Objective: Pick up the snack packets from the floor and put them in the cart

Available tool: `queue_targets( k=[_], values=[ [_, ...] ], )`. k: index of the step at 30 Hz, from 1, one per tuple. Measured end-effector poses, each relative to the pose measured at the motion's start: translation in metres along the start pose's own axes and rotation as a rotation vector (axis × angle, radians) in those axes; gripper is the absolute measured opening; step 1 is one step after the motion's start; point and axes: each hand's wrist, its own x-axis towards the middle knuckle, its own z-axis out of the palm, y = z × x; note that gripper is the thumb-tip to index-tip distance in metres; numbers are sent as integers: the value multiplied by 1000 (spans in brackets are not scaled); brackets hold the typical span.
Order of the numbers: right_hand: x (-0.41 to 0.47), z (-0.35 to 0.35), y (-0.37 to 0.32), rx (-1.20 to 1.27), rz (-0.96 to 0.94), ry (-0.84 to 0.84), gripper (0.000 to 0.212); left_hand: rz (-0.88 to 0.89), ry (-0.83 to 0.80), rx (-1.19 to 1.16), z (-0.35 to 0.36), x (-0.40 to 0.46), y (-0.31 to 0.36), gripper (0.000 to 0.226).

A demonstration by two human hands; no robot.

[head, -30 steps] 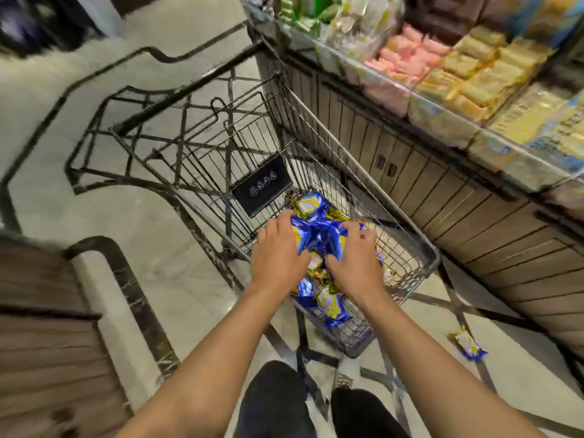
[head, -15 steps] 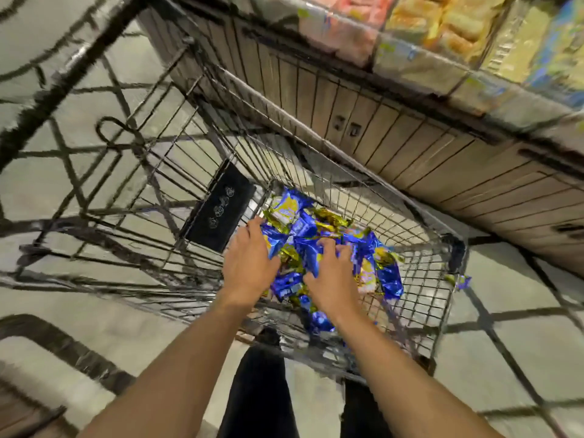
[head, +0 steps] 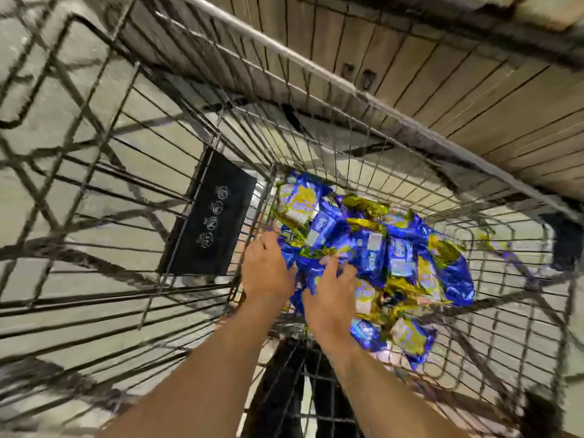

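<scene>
Several blue and gold snack packets [head: 376,251] lie heaped on the floor of the wire cart [head: 319,69]. Both my hands reach down into the basket, palms down on the near left side of the heap. My left hand [head: 267,268] rests at the heap's left edge by the cart's wire wall, fingertips touching a packet. My right hand [head: 331,295] lies flat on a blue packet with its fingers spread. Neither hand is closed around a packet. Through the mesh on the right, one more packet [head: 493,245] shows blurred on the floor.
A black placard [head: 211,222] hangs on the cart's folding seat panel to the left of my hands. The wooden base of a store shelf [head: 474,99] runs right behind the cart. My dark trouser legs [head: 284,393] stand beneath the basket on pale tile.
My hands went down into the cart with a bunch of packets pressed between them; the bunch now lies spread on the heap. The view has tilted down and closer.
</scene>
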Motion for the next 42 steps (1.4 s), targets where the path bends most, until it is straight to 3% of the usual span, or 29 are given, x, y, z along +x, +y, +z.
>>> queue_targets(
  k=[7,15,21,26,37,42],
  values=[
    [13,39,4,-61,-58,138,73,-119,-93,-105,54,19,-18,87],
    [-7,-6,1,14,-88,-50,62,-182,-110,-203,-2,0,-5,61],
    [-31,-86,-21,207,-104,-87,31,-3,14,-137,-94,-39,26,52],
    [-54,-167,-9,279,-172,124,18,274,126,-178,-141,-88,83,40],
    [-120,-298,120,225,-21,370,22,656,57,-155,-119,-198,223,41],
    [-135,-348,206,239,-2,421,19,696,8,-166,-84,-250,294,42]
  ],
)
